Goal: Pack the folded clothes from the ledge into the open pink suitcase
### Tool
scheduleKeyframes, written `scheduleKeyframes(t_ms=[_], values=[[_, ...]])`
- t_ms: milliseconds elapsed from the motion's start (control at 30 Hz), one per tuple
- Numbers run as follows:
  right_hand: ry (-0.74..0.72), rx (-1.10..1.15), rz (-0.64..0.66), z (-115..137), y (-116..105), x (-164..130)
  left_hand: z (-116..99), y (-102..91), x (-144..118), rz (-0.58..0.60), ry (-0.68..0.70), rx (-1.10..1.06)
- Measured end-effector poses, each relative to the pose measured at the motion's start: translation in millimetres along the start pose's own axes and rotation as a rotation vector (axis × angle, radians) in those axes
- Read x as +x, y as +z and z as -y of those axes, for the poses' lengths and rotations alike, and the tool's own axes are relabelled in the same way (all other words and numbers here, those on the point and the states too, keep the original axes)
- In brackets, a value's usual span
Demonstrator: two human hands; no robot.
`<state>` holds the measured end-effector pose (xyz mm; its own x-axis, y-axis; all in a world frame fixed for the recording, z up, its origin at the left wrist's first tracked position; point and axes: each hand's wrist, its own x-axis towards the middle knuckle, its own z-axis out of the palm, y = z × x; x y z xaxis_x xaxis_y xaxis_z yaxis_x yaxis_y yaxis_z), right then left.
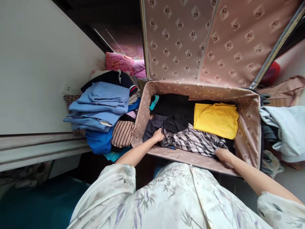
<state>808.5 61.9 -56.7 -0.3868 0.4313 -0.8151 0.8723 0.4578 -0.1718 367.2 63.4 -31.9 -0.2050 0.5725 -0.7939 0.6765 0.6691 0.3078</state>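
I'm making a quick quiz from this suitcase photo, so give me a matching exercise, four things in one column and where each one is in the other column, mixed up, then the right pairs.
Things
1. yellow garment
2. grey striped garment
3. pile of blue folded clothes
4. teal item

Places
A. outside the suitcase, stacked to its left
B. far left corner inside the suitcase, beside black clothing
C. right part of the suitcase, on top of dark clothes
D. near edge inside the suitcase, with the left hand and right hand at its two ends

Pairs: 1-C, 2-D, 3-A, 4-B
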Motion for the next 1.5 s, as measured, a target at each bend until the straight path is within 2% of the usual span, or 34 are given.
scheduleKeyframes(t_ms=[67, 133, 200, 300, 367, 467, 600, 633, 700, 767, 800, 833, 900, 967, 1100, 1167, 1267, 1367, 1433, 1500], values=[[0.016, -0.001, 0.041, 4, -3, 5, -14, 8.1, -18, -0.029, 0.109, 0.127], [0.039, 0.005, 0.062, 10, -7, 9, -37, 24.7, -38, 0.002, 0.289, 0.234], [0.055, 0.019, 0.063, 15, -12, 12, -65, 46.3, -56, 0.116, 0.501, 0.257], [0.064, 0.036, 0.059, 21, -21, 13, -104, 76.2, -74, 0.355, 0.812, 0.262], [0.057, 0.046, 0.035, 24, -27, 14, -119, 88.7, -78, 0.441, 0.886, 0.335], [0.026, 0.075, -0.045, 34, -34, 13, -122, 92.6, -72, 0.375, 0.823, 0.573], [-0.126, 0.119, -0.178, 63, -35, 17, -111, 76.7, -34, 0.128, 0.869, 0.818], [-0.178, 0.115, -0.164, 71, -35, 20, -109, 70.9, -22, 0.060, 0.849, 0.840], [-0.271, 0.081, -0.059, 83, -34, 27, -105, 59.8, 1, -0.064, 0.704, 0.859], [-0.339, 0.049, 0.048, 91, -35, 34, -102, 52.4, 15, -0.160, 0.540, 0.862], [-0.365, 0.043, 0.074, 94, -36, 37, -101, 51.1, 18, -0.201, 0.514, 0.863], [-0.386, 0.047, 0.079, 95, -38, 40, -100, 51.6, 18, -0.238, 0.537, 0.866], [-0.398, 0.062, 0.048, 98, -42, 45, -101, 58.0, 12, -0.277, 0.680, 0.854], [-0.363, 0.056, 0.003, 101, -45, 49, -102, 69.6, 4, -0.235, 0.765, 0.799], [-0.305, 0.035, -0.020, 109, -49, 55, -99, 89.0, 1, 0.064, 0.591, 0.689], [-0.327, 0.046, -0.026, 113, -52, 58, -92, 87.9, 7, 0.129, 0.545, 0.663], [-0.408, 0.168, -0.157, 124, -57, 58, -80, 71.0, 16, 0.104, 0.497, 0.632], [-0.573, 0.330, -0.328, 138, -59, 56, -69, 46.9, 16, 0.054, 0.431, 0.615], [-0.622, 0.308, -0.273, 144, -56, 55, -65, 36.0, 9, 0.009, 0.460, 0.608], [-0.589, 0.251, -0.133, 147, -53, 55, -62, 34.2, -1, -0.007, 0.608, 0.621]])
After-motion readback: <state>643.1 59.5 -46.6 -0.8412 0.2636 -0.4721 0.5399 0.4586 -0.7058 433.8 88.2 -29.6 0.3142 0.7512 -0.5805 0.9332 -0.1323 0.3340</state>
